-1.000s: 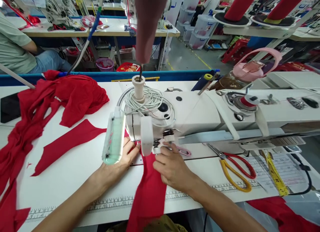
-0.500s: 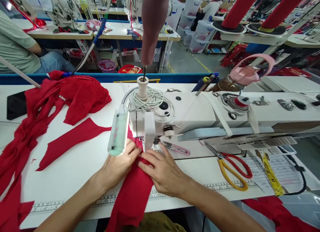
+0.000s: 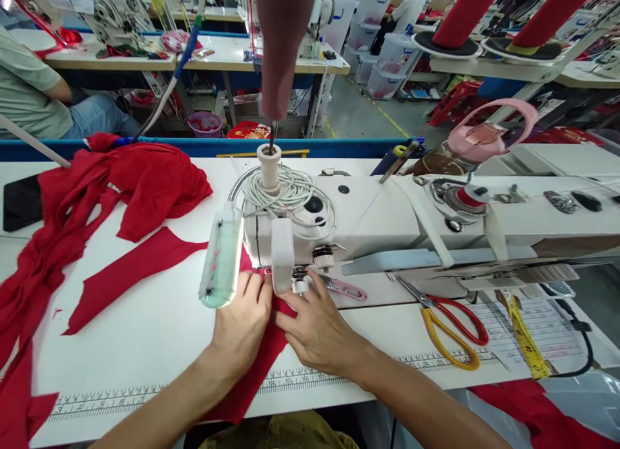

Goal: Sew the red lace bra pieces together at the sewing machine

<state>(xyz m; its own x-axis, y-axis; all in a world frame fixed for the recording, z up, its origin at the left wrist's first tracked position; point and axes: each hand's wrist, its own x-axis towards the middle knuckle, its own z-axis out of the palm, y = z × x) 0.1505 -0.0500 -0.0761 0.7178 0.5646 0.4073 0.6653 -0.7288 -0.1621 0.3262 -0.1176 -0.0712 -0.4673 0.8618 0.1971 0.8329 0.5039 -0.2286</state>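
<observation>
A strip of red fabric (image 3: 264, 378) runs from under the head of a white sewing machine (image 3: 378, 207) down over the table's front edge. My left hand (image 3: 243, 320) bears on its left side close to the needle area, fingers bent together on the cloth. On the other side, my right hand (image 3: 320, 333) pinches the fabric between thumb and fingers, its other fingers reaching beside the presser foot. The needle and stitching point are hidden behind the white cover (image 3: 282, 255) and my fingers. A clear greenish guard (image 3: 220, 261) hangs just above my left hand.
Pink-handled thread snips (image 3: 346, 287) and red-and-yellow scissors (image 3: 453, 326) lie to the right, near a yellow tape measure (image 3: 526, 339). A cut red piece (image 3: 130, 271) and a red fabric heap (image 3: 159, 184) lie left, by a black phone (image 3: 22, 203). A co-worker (image 3: 39, 93) sits beyond.
My left hand has turned and moved forward beside the needle area, its fingers now pointing away from me. The red strip has shifted forward and its lower end swung left. My right hand barely moved.
</observation>
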